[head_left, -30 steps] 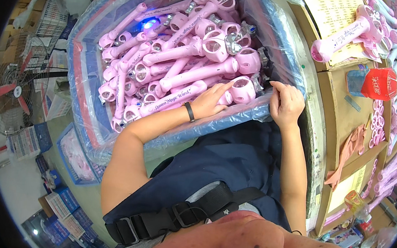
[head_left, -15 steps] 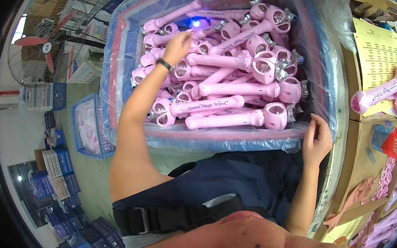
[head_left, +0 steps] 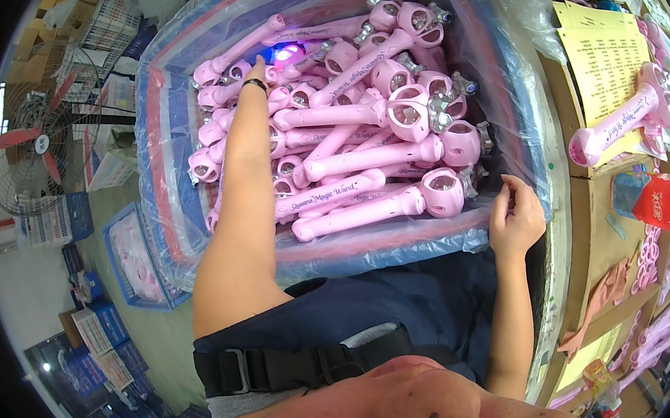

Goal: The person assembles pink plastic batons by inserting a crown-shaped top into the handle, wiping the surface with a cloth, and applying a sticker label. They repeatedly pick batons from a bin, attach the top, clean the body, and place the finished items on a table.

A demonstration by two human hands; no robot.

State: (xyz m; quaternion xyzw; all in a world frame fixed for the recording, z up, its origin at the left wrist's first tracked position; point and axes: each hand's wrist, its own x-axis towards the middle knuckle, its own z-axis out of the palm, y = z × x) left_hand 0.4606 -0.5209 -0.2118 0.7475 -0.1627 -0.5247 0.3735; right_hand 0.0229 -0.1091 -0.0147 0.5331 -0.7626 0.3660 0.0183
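Observation:
A large bin [head_left: 167,124], lined with clear plastic, holds a heap of pink toy wands [head_left: 336,116] with round, cage-like heads and silvery tips. My left hand [head_left: 258,73] reaches into its far left part, among the wands. Just beside that hand, a wand head [head_left: 288,54] glows blue and pink. The left fingers are mostly hidden, so any grip on a wand cannot be made out. By the bin's near right corner, my right hand [head_left: 519,220] hangs with loosely bent fingers, thumb apart and nothing in it.
A standing fan [head_left: 41,144] and a small blue crate [head_left: 145,259] are at the left. On the right, cardboard boxes [head_left: 588,258] bear a yellow printed sheet [head_left: 602,69], a pink wand [head_left: 621,124] and a bottle with a red label [head_left: 662,200].
My left hand has gone farther left and deeper among the wands, toward the glowing one. The glow has turned from blue to partly pink. The whole view has shifted and tilted slightly.

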